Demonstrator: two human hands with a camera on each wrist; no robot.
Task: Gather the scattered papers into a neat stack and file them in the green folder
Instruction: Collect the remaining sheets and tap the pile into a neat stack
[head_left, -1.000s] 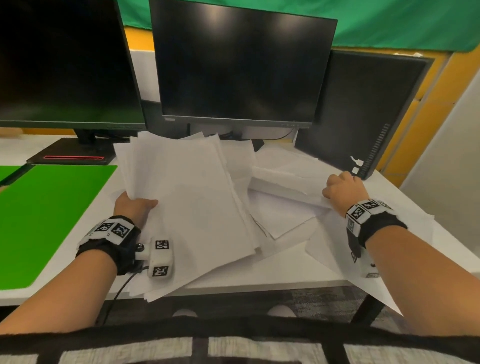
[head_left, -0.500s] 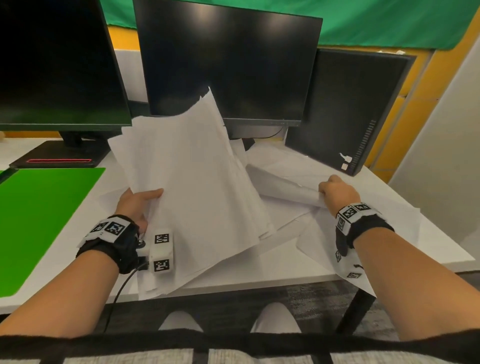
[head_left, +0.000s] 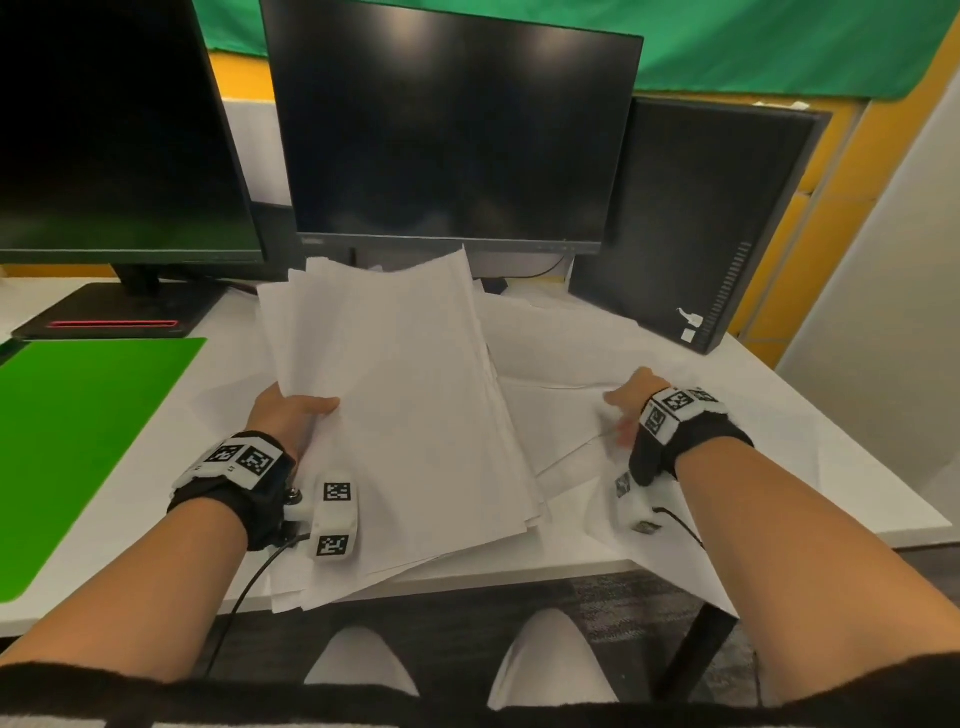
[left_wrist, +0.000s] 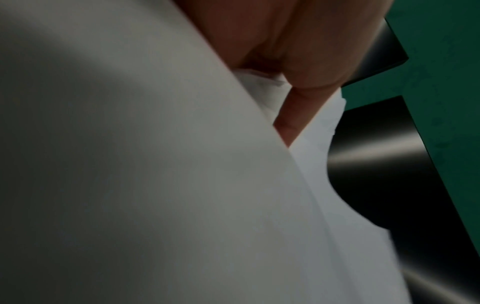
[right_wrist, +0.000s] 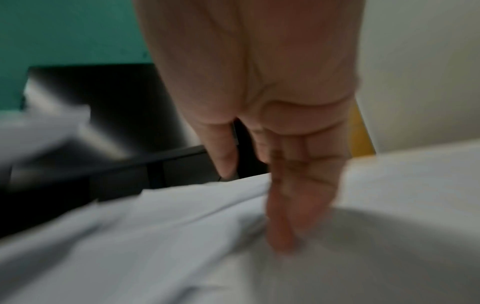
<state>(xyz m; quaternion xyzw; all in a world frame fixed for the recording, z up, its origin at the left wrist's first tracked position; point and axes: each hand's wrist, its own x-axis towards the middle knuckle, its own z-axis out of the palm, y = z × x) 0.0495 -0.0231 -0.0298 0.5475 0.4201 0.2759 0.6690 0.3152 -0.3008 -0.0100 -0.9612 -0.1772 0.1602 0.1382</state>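
Observation:
A thick, uneven stack of white papers (head_left: 405, 415) lies slanted across the middle of the white table (head_left: 831, 467), its near end past the front edge. My left hand (head_left: 291, 410) grips the stack's left edge, thumb on top. In the left wrist view my left hand (left_wrist: 298, 111) shows a thumb pressed between sheets of the stack (left_wrist: 130, 164). Loose papers (head_left: 561, 353) spread to the right. My right hand (head_left: 628, 402) touches them with straight fingers. The blurred right wrist view shows my right hand (right_wrist: 285, 205) with its fingertips pushed down into the loose papers (right_wrist: 155, 236). The green folder (head_left: 78, 441) lies flat at the left.
Two dark monitors (head_left: 452, 140) (head_left: 104, 130) stand at the back, the left one on a black base (head_left: 114, 312). A black computer tower (head_left: 701, 208) is at the back right. One loose sheet hangs over the front right edge under my right wrist.
My left hand raised the stack steeply half a second ago and has lowered it flatter. My right hand let go of the curled sheet, which now lies flat, and drew nearer.

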